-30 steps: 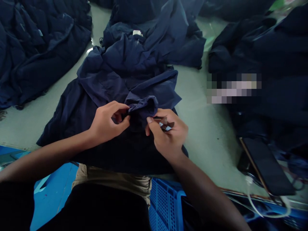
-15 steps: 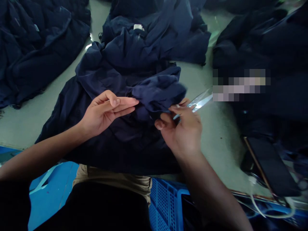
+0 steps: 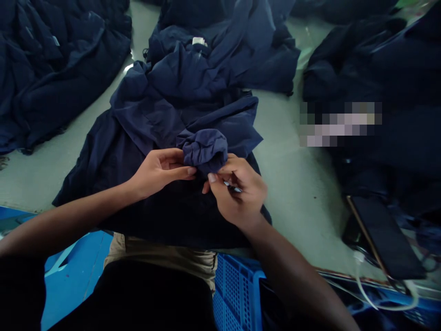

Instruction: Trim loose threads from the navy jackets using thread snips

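Note:
A navy garment (image 3: 151,124) lies crumpled on the table in front of me. Its gathered cuff (image 3: 206,149) is raised between my two hands. My left hand (image 3: 160,172) pinches the cuff's left side between thumb and fingers. At the cuff's lower right, my right hand (image 3: 241,188) holds the fabric with thumb and fingers. Small metal scissors (image 3: 233,186) sit inside the right palm, mostly hidden by the hand.
More navy garments lie at the left (image 3: 62,78), at the top (image 3: 227,41) and at the right (image 3: 389,92). A phone (image 3: 389,234) with a white cable (image 3: 361,285) rests at the table's right edge. Below the edge stands a blue crate (image 3: 237,289).
My left hand's straight fingers have closed on the cuff. My right hand moved left and turned, and the scissor blades no longer stick out to the right. The cuff now faces me, bunched up.

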A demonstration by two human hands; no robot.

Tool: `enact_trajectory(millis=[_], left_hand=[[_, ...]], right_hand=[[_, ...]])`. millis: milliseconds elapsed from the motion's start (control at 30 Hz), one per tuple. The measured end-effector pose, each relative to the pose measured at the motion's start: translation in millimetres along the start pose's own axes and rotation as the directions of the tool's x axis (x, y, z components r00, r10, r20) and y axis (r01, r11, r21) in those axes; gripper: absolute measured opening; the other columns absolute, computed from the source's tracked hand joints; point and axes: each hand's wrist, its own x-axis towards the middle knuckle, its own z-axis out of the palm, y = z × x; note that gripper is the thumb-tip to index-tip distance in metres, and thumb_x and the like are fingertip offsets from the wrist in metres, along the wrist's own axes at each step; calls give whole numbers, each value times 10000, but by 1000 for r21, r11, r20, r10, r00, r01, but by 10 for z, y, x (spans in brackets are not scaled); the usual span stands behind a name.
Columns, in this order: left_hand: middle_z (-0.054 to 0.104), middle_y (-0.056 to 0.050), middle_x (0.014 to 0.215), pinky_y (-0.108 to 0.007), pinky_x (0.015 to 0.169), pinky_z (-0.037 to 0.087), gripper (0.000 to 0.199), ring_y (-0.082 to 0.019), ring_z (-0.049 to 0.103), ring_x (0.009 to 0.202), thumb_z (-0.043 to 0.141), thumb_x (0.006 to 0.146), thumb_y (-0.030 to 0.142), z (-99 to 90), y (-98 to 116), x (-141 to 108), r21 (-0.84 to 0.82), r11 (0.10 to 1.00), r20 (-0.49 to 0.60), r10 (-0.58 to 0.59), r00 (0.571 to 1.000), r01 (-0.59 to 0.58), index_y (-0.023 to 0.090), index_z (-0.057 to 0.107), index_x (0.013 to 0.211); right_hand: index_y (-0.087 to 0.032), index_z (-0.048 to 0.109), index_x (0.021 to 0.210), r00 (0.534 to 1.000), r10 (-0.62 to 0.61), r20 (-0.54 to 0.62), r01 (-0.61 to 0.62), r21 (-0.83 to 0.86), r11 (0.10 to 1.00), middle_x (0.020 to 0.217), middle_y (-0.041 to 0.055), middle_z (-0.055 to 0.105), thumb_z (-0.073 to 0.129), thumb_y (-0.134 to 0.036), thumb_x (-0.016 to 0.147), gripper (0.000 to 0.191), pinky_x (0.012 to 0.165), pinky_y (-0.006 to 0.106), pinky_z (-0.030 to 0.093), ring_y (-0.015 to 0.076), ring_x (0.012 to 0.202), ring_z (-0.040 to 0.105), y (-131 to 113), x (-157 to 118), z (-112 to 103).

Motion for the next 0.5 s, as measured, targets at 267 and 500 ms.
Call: enact_trajectory(millis=[267, 500], left_hand=[[806, -40, 971, -332, 947, 626, 303, -180, 767, 920, 928, 707, 220, 45, -81, -3, -45, 999, -40, 8, 999, -9, 163, 797, 973], [792, -58, 975, -384, 967, 647, 107, -209, 773, 982, 769, 825, 197, -56, 42, 5, -373, 928, 2, -3, 1000, 4, 150, 750, 920]], right_hand=[[-233, 665, 948, 996, 73, 52, -68, -102, 992, 921, 15, 670, 766, -170, 853, 153, 603, 301, 544, 153, 722, 667, -6, 9, 50], [-263, 627, 901, 931, 364, 40, -328, 532, 780, 628, -102, 485, 722, -172, 889, 132, 438, 267, 501, 65, 411, 340, -117, 90, -26]])
